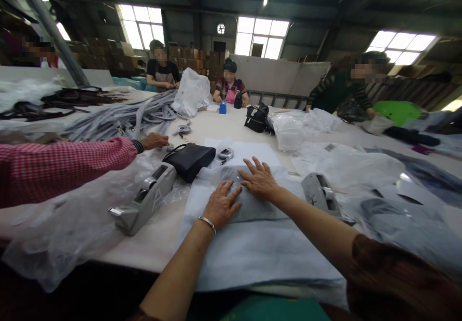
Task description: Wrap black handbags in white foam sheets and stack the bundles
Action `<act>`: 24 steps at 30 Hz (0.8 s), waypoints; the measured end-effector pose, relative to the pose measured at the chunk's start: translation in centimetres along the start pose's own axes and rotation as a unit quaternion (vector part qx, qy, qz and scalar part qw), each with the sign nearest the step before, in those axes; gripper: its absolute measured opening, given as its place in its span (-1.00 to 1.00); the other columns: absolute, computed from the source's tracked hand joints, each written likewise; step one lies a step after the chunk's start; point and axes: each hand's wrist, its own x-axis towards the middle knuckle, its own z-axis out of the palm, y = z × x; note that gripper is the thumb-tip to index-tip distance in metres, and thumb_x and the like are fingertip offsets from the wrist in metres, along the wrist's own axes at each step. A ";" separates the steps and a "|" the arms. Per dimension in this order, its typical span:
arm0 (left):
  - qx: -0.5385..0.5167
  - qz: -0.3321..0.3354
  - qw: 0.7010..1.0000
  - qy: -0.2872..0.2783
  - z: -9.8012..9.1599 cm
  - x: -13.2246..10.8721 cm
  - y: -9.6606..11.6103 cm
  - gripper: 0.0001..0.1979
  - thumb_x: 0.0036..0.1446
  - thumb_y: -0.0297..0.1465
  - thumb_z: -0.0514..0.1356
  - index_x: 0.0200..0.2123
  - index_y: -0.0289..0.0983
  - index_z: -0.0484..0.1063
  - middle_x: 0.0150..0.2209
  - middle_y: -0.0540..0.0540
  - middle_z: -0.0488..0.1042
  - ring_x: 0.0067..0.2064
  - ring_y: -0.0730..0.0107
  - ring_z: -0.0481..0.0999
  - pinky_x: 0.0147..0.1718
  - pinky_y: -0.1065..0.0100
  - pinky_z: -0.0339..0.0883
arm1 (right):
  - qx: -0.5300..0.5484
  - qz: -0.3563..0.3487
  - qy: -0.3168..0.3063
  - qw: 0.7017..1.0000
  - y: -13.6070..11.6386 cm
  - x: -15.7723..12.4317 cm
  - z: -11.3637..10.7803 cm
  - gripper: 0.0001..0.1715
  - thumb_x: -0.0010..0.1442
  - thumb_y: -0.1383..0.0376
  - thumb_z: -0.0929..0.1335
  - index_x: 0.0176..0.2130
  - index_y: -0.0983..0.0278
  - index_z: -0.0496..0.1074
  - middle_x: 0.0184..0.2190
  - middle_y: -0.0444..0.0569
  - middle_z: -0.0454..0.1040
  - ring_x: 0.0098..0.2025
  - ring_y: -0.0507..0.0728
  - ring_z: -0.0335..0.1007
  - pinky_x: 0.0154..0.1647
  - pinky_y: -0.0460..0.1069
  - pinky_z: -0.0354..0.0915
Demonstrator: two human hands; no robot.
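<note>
My left hand [220,205] and my right hand [258,179] both lie flat, fingers spread, pressing on a grey wrapped bundle [249,205]. The bundle rests on a stack of white tissue sheets [252,253] at the near edge of the table [159,244]. A silver bangle circles my left wrist. A black handbag [189,160] stands just beyond my left hand. Next to it lies a small grey device [225,154].
Grey tape dispensers sit at left [144,200] and at right [321,193]. A co-worker's arm in a red-checked sleeve [65,164] reaches in from the left. Grey straps [122,119], clear plastic bags [314,128] and another black bag [257,117] lie farther off. Other people work at the far side.
</note>
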 end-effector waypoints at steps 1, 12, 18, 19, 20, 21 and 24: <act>0.001 0.002 1.000 -0.001 0.0 0.0 0.0 -0.48 0.29 -0.18 0.14 0.30 -0.08 0.27 0.36 -0.22 0.17 0.38 -0.04 0.14 0.30 -0.14 0.16 | 0.002 -0.023 -0.005 1.000 0.1 -0.1 0.0 -0.39 0.40 -0.08 0.16 0.34 -0.03 0.22 0.47 -0.01 -0.16 0.47 0.45 -0.38 0.32 0.40 -0.19; 0.011 -0.003 1.000 -0.016 -0.3 0.2 0.0 -0.50 0.31 -0.19 0.12 0.29 -0.10 0.30 0.36 -0.22 0.15 0.38 -0.03 0.14 0.31 -0.10 0.16 | 0.070 0.100 0.046 0.991 3.4 -1.2 -0.6 -0.31 0.43 0.02 0.14 0.38 0.28 0.17 0.44 0.16 -0.07 0.44 0.43 -0.22 0.31 0.37 -0.03; 0.047 -0.031 0.997 -0.057 -1.5 0.9 0.8 -0.50 0.28 -0.20 0.15 0.27 -0.08 0.31 0.36 -0.23 0.17 0.35 -0.05 0.20 0.25 -0.12 0.21 | 0.135 0.104 0.121 0.978 4.7 -6.8 0.0 -0.30 0.43 0.04 0.13 0.35 0.39 0.18 0.39 0.23 0.06 0.42 0.34 -0.09 0.36 0.27 0.01; 0.061 -0.041 0.995 -0.071 -1.9 1.2 1.1 -0.49 0.26 -0.20 0.18 0.26 -0.06 0.31 0.36 -0.23 0.18 0.35 -0.08 0.20 0.23 -0.15 0.22 | 0.132 0.087 0.106 0.982 4.2 -7.4 0.2 -0.29 0.42 0.03 0.15 0.36 0.40 0.17 0.40 0.23 0.03 0.43 0.36 -0.12 0.36 0.29 0.00; 0.076 -0.048 0.993 -0.082 -2.4 1.5 1.6 -0.49 0.24 -0.20 0.21 0.25 -0.05 0.33 0.36 -0.24 0.17 0.35 -0.13 0.19 0.22 -0.18 0.21 | 0.128 0.067 0.089 0.985 3.5 -7.8 0.4 -0.27 0.41 0.03 0.17 0.36 0.41 0.16 0.42 0.23 0.00 0.44 0.37 -0.16 0.36 0.30 -0.02; 0.090 -0.049 0.991 -0.090 -2.9 2.0 2.0 -0.48 0.21 -0.19 0.23 0.23 -0.05 0.34 0.36 -0.24 0.16 0.36 -0.17 0.17 0.21 -0.23 0.20 | 0.126 0.048 0.074 0.988 2.7 -7.9 0.5 -0.25 0.40 0.02 0.19 0.37 0.41 0.15 0.43 0.22 -0.04 0.45 0.39 -0.20 0.37 0.31 -0.05; 0.115 -0.025 0.990 -0.080 -3.5 3.7 3.1 -0.48 0.19 -0.18 0.24 0.20 -0.10 0.38 0.39 -0.28 0.10 0.38 -0.23 0.10 0.23 -0.28 0.14 | 0.134 0.010 0.049 0.990 0.8 -6.8 0.8 -0.22 0.39 -0.02 0.22 0.39 0.38 0.13 0.44 0.19 -0.08 0.46 0.38 -0.25 0.40 0.32 -0.13</act>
